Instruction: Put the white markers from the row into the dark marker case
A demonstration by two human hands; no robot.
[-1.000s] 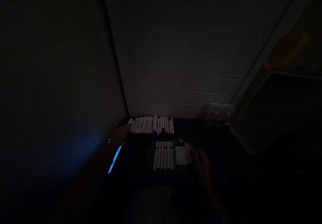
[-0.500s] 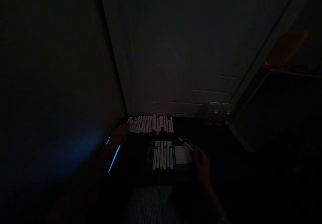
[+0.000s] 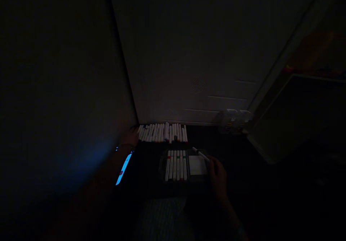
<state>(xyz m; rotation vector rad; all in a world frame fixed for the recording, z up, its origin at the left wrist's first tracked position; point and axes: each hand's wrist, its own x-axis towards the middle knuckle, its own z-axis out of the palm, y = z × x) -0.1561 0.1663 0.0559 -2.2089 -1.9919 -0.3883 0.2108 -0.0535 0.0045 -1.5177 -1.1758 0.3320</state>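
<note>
The scene is very dark. My right hand [image 3: 216, 174] is closed round a white marker [image 3: 200, 154] that sticks out up and to the left, over the right end of a dark marker case [image 3: 162, 165]. Several white markers lie side by side in the case's left half, and a pale patch shows in its right half. My left hand [image 3: 131, 137] rests at the left end of a row of loose white markers [image 3: 162, 132] lying against the wall; its fingers are too dark to read.
A glowing phone screen [image 3: 123, 169] lies by my left forearm. Walls meet in a corner just behind the marker row. Small pale containers [image 3: 234, 120] stand at the wall's base to the right, beside a dark cabinet or box [image 3: 297, 118].
My left hand has slid a little further up and left along the end of the loose marker row. My right hand and its marker have hardly moved.
</note>
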